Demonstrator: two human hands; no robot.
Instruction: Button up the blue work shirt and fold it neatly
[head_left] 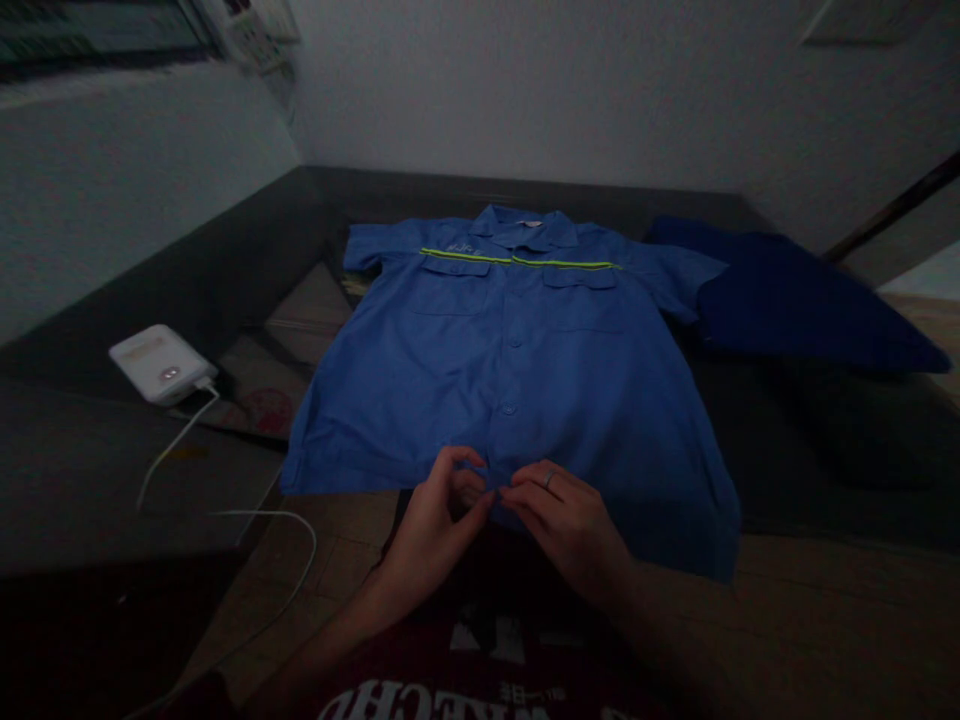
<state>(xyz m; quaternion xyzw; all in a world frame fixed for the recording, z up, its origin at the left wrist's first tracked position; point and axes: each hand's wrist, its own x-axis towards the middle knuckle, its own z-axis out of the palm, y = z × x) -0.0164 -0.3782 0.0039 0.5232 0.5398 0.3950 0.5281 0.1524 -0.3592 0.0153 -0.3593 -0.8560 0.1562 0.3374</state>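
Note:
A blue short-sleeved button-up shirt [420,370] lies spread front side up, collar away from me, with a yellow-green stripe across the chest above two flap pockets. Its bottom hem hangs slightly past the near edge of the dark surface. At the middle of that hem, where the two front edges meet, my left hand [446,510] pinches the fabric between thumb and fingers. Close beside it on the right, my right hand [566,515], with a ring on one finger, pinches the hem too. The fingertips nearly touch, and the cloth between them is mostly hidden.
Dark blue folded cloth [795,300] lies right of the shirt. On the left sits a white power bank [161,362] with a white cable [311,545] trailing down toward me. Behind the dark table [255,225] rises a pale wall [525,110].

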